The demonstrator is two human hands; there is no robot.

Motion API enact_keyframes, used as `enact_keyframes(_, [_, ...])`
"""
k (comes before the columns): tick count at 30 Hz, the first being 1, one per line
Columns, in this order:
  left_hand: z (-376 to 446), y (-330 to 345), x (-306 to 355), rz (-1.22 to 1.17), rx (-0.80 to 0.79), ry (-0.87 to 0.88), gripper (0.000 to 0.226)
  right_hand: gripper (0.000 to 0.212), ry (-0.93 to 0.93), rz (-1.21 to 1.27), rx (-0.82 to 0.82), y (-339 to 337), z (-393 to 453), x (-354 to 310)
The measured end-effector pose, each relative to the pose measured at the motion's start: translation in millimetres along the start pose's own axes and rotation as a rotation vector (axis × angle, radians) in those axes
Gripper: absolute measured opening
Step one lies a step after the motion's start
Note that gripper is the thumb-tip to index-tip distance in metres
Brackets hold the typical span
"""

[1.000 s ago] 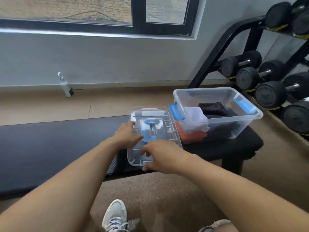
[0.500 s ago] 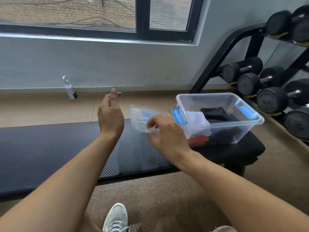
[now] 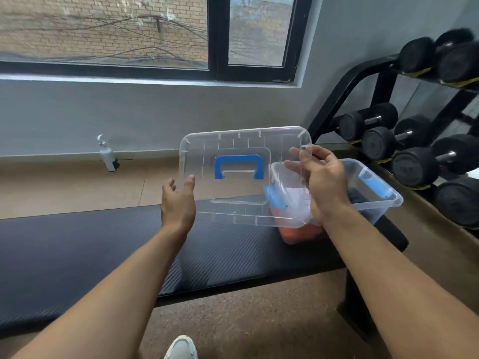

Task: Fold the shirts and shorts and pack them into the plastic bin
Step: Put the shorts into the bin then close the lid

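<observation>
Packing looks done: plastic bin sits on the right end of the bench, holding folded clothes (white, orange, dark), and we see no loose garments on the bench. What's left, as we read it, is closing up. We hold the clear lid in the air, tilted up toward us, blue handle facing us, just left of the bin and overlapping its near end. Right hand pinches the lid's right edge; left hand has thumb and fingers at the left edge, grip looks light. Versus a second ago: the lid lay flat on the bench under both hands; half a second ago only the right hand had it, left hand free.
</observation>
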State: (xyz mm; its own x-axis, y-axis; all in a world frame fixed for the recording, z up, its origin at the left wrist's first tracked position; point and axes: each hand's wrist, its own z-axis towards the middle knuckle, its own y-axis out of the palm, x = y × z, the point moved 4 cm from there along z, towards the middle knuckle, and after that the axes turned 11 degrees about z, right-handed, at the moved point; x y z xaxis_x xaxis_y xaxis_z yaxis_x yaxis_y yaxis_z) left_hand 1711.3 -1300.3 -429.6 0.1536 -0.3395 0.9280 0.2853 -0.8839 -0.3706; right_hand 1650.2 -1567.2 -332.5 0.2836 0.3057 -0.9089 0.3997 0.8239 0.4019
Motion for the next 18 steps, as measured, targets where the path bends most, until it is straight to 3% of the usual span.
enact_keyframes(3, [-1,15,-3,0.020,-0.106,0.029,0.053,0.020,0.071,-0.048,0.083,-23,13,-1])
enact_keyframes(7, [-8,35,1,0.043,-0.142,0.028,0.038,0.050,0.014,-0.511,0.090,-46,18,-6])
enact_keyframes(9, [-11,44,6,0.033,-0.122,0.000,0.036,0.053,0.022,-0.669,0.054,-51,19,-6])
enact_keyframes(13, [-17,66,17,-0.080,-0.099,-0.049,0.030,0.043,-0.038,-0.755,0.056,-63,21,-10])
enact_keyframes(15, [-22,76,25,-0.118,-0.093,-0.054,0.023,0.046,-0.083,-0.797,0.083,-75,24,-13])
enact_keyframes(18, [-33,90,36,-0.119,-0.118,-0.040,0.032,0.056,-0.176,-0.809,0.208,-102,33,-19])
